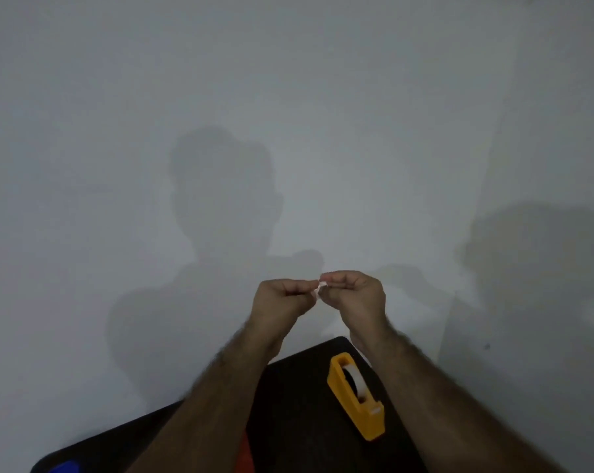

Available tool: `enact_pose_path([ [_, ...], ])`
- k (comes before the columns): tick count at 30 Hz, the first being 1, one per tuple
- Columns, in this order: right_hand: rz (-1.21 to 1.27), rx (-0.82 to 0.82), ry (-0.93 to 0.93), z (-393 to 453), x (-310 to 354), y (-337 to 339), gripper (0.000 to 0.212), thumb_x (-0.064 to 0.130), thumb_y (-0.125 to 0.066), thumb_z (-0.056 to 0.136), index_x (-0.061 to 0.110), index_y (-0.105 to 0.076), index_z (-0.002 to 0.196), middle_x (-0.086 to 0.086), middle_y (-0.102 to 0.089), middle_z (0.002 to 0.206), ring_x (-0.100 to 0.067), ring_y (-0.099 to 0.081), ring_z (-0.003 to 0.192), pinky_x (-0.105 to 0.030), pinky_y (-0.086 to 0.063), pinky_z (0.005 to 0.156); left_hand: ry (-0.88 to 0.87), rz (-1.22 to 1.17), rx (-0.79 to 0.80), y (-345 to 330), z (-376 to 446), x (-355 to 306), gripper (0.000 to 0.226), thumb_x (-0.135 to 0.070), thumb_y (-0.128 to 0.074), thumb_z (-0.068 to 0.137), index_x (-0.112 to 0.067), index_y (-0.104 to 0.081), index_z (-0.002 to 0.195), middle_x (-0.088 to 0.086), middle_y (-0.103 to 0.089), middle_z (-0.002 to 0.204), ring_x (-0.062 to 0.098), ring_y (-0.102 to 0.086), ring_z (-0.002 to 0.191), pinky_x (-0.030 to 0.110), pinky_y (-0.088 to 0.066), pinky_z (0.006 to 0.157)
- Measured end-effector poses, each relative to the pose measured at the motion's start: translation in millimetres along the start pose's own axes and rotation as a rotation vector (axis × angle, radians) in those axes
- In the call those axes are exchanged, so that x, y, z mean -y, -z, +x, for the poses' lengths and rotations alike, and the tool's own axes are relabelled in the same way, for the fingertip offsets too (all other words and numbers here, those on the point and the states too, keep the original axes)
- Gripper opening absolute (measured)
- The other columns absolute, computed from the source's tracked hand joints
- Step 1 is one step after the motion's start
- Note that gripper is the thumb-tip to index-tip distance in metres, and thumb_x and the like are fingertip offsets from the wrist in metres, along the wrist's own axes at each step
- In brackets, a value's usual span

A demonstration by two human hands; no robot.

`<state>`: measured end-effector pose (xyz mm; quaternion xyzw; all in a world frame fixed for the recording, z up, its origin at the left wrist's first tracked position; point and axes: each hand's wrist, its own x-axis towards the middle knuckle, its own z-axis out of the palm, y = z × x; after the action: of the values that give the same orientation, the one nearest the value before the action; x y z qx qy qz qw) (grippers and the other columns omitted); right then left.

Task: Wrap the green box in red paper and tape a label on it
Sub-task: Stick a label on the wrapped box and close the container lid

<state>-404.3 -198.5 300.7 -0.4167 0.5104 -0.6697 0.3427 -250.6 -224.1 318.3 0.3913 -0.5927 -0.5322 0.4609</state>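
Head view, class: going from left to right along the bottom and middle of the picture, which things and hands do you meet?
Blue object → red paper → left hand → small tape piece → right hand, with the yellow tape dispenser below it.

The 2 hands meet raised in front of the wall (288, 97) — left hand (281, 298) beside right hand (355, 295), a small piece of tape (320, 288) pinched between them. Below, on the table (299, 404), the tape dispenser (357, 394) stands under the right forearm — right of the left forearm.

Tiny white bit of tape (321, 287) being pinched up high; sliver of red paper (243, 454) peeking out low down.
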Motion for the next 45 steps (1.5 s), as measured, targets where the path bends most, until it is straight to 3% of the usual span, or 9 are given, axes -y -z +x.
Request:
enact_pose_path([
  [7,-0.025,0.299,0.083,19.1,-3.6,132.4,0.038,-0.004,-0.066,0.098,0.012,-0.072,0.132,0.003,-0.076,0.125,-0.011,-0.070,0.121,-0.028,-0.055,0.103,-0.084,-0.017,-0.114,-124.9,16.9,10.5,0.019,0.005,-0.078,0.087,-0.006,-0.083,0.101,0.009,-0.082,0.095,0.025,-0.079,0.096,0.040,-0.063,0.092],
  [16,-0.360,0.222,0.091,57.4,-35.8,354.2,0.018,0.007,-0.093,0.074,0.015,-0.085,0.088,0.003,-0.081,0.085,-0.015,-0.078,0.083,-0.033,-0.062,0.087,0.217,-0.193,0.017,-333.7,7.8,76.1,0.019,0.012,-0.066,0.095,0.002,-0.078,0.104,0.016,-0.080,0.098,0.030,-0.075,0.099,0.036,-0.063,0.093],
  [21,-0.296,0.257,-0.115,61.2,-73.1,433.8,0.015,0.002,-0.089,0.079,0.000,-0.081,0.092,-0.005,-0.079,0.081,-0.013,-0.073,0.071,-0.024,-0.057,0.071,0.118,-0.032,0.128,-397.5,-11.8,140.3,0.035,0.008,-0.075,0.090,0.000,-0.075,0.124,0.011,-0.080,0.114,0.025,-0.075,0.107,0.035,-0.061,0.096],
  [23,-0.170,0.259,-0.307,58.5,-93.8,450.9,0.011,0.002,-0.086,0.082,0.000,-0.080,0.091,-0.011,-0.077,0.082,-0.018,-0.067,0.072,-0.027,-0.054,0.068,0.033,0.107,0.115,-411.4,-9.7,162.6,0.035,0.005,-0.080,0.087,-0.006,-0.079,0.120,0.006,-0.080,0.112,0.025,-0.077,0.106,0.042,-0.062,0.096],
  [26,-0.065,0.244,-0.515,59.1,-135.8,470.2,0.013,0.004,-0.076,0.093,0.011,-0.082,0.084,-0.012,-0.074,0.082,-0.027,-0.062,0.081,-0.035,-0.055,0.077,0.017,0.368,0.128,-425.5,5.1,189.8,0.024,-0.004,-0.081,0.088,-0.016,-0.084,0.110,-0.010,-0.081,0.103,0.003,-0.077,0.095,0.026,-0.061,0.091],
  [30,-0.008,0.283,-0.635,73.3,-179.7,477.2,0.015,0.010,-0.074,0.097,0.005,-0.081,0.109,-0.015,-0.079,0.111,-0.026,-0.073,0.104,-0.038,-0.060,0.095,0.062,0.508,0.067,-439.7,27.1,222.7,0.015,-0.010,-0.078,0.091,-0.017,-0.085,0.103,-0.016,-0.078,0.093,-0.002,-0.074,0.086,0.022,-0.061,0.086],
  [32,-0.056,0.308,-0.647,89.7,-204.3,476.9,0.018,0.010,-0.073,0.097,0.007,-0.080,0.114,-0.010,-0.080,0.110,-0.021,-0.075,0.103,-0.033,-0.061,0.089,0.127,0.575,0.016,-448.3,45.0,249.5,0.016,-0.012,-0.074,0.093,-0.019,-0.085,0.102,-0.014,-0.078,0.093,0.003,-0.074,0.086,0.028,-0.062,0.086],
  [40,-0.639,0.239,-0.547,163.9,-343.6,469.8,0.018,0.022,-0.080,0.093,0.013,-0.082,0.109,0.000,-0.079,0.101,-0.016,-0.071,0.090,-0.012,-0.053,0.073,0.466,0.574,-0.009,-472.6,124.4,389.4,0.028,-0.007,-0.058,0.103,-0.020,-0.081,0.112,-0.003,-0.077,0.109,0.013,-0.071,0.097,0.032,-0.062,0.092],
  [45,-1.002,0.457,-0.619,194.2,-445.8,471.9,0.021,0.017,-0.055,0.101,0.015,-0.075,0.108,-0.011,-0.073,0.104,-0.032,-0.069,0.097,-0.047,-0.061,0.089,0.659,0.670,-0.028,-460.3,158.9,502.6,0.023,-0.015,-0.057,0.101,-0.019,-0.075,0.114,0.005,-0.074,0.109,0.024,-0.070,0.095,0.040,-0.064,0.087],
])
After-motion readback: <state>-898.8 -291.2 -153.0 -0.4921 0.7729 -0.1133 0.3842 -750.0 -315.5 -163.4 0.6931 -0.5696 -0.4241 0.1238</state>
